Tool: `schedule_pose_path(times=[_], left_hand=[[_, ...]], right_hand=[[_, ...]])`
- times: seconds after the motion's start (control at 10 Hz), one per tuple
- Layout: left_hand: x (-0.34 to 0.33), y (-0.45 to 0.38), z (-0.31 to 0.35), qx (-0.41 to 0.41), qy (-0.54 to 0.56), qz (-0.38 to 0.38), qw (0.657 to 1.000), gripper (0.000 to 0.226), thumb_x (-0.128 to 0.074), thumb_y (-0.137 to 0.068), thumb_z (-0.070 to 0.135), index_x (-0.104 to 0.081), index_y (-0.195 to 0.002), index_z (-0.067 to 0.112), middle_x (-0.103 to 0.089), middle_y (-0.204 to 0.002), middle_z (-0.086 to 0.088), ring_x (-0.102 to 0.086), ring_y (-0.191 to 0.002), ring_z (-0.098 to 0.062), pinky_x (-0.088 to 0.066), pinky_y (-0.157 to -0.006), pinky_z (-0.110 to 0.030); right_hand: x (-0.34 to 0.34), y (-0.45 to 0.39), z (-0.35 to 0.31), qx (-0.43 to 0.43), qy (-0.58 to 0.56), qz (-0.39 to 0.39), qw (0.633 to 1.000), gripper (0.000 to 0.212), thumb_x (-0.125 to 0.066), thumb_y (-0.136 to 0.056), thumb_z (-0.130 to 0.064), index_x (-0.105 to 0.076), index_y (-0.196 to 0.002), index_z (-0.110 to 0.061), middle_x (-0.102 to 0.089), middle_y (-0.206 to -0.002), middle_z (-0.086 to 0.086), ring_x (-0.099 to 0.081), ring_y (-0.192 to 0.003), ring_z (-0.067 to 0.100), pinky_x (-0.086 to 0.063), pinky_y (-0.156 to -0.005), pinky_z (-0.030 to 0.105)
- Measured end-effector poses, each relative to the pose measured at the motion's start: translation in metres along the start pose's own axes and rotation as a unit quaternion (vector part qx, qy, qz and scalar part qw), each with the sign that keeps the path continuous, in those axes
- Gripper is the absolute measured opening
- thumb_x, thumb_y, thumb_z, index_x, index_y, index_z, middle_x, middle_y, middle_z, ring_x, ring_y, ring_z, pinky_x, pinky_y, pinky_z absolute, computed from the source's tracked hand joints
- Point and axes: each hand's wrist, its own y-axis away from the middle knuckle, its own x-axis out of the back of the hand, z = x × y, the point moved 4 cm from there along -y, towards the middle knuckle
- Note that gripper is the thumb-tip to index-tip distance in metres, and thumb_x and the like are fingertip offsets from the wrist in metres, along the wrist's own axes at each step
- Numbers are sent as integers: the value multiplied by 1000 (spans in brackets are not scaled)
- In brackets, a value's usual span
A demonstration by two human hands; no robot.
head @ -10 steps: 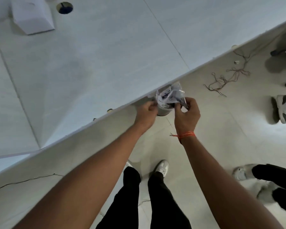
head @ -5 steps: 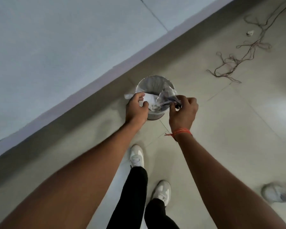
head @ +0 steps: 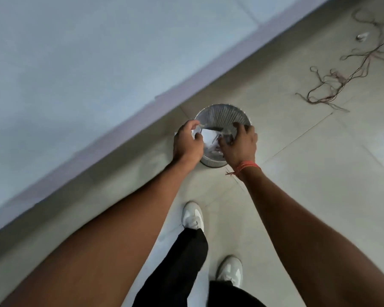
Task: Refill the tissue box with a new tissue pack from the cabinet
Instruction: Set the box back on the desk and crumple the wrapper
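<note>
A crumpled clear and white plastic wrapper [head: 208, 136] hangs in the mouth of a round metal mesh waste bin [head: 222, 109] on the floor. My left hand [head: 187, 145] pinches the wrapper's left end above the bin's near-left rim. My right hand [head: 239, 145], with an orange thread at the wrist, curls over the wrapper's right end above the near-right rim. Both hands hide the bin's near rim. No tissue box, tissue pack or cabinet is in view.
A white tabletop [head: 98, 63] fills the upper left, with its edge running diagonally just left of the bin. A tangle of thin cords [head: 341, 78] and a small white scrap [head: 361, 36] lie on the tiled floor at upper right. My white shoes [head: 192, 216] stand below the bin.
I have stepped back from the table and bent over the bin. Both hands have lowered the wrapper from table-edge height down into the bin's mouth.
</note>
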Motion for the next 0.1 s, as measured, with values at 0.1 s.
schedule_pose_path(times=[0.1], left_hand=[[44, 43, 51, 8, 32, 8, 999, 33, -54, -91, 6, -65, -121, 13, -71, -120, -4, -65, -111, -18, -46, -92, -21]], right_hand=[[70, 47, -54, 6, -156, 15, 988, 45, -69, -79, -17, -59, -122, -8, -57, -122, 11, -59, -101, 21, -49, -93, 33]])
